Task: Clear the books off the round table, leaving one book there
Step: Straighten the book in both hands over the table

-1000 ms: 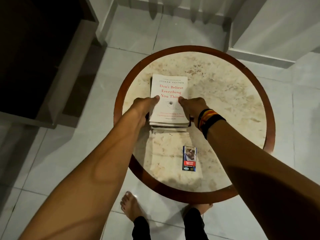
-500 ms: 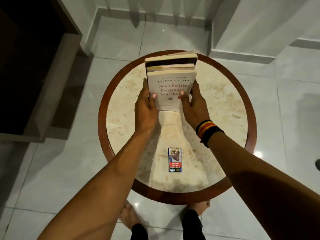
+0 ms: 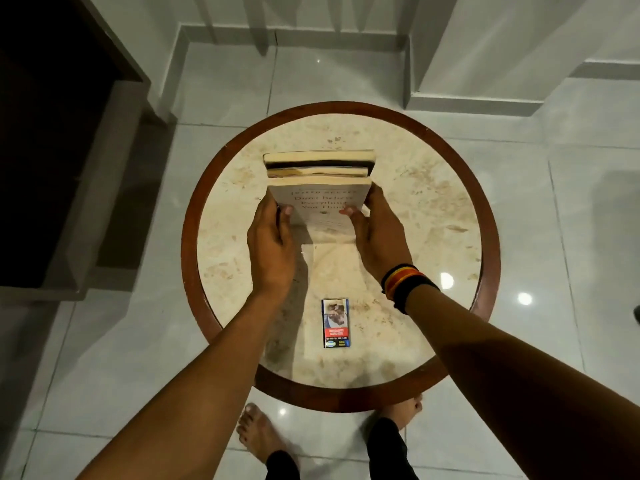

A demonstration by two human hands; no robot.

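We hold a stack of books (image 3: 318,178) between our two hands, tilted up so the page edges face us, above the middle of the round table (image 3: 450,209). Our left hand (image 3: 272,244) clamps its left side, thumb on the white front cover; our right hand (image 3: 379,237) clamps the right side the same way, with striped bands at the wrist. A small printed pack (image 3: 335,323) lies flat on the table between our forearms, nearer us than the hands.
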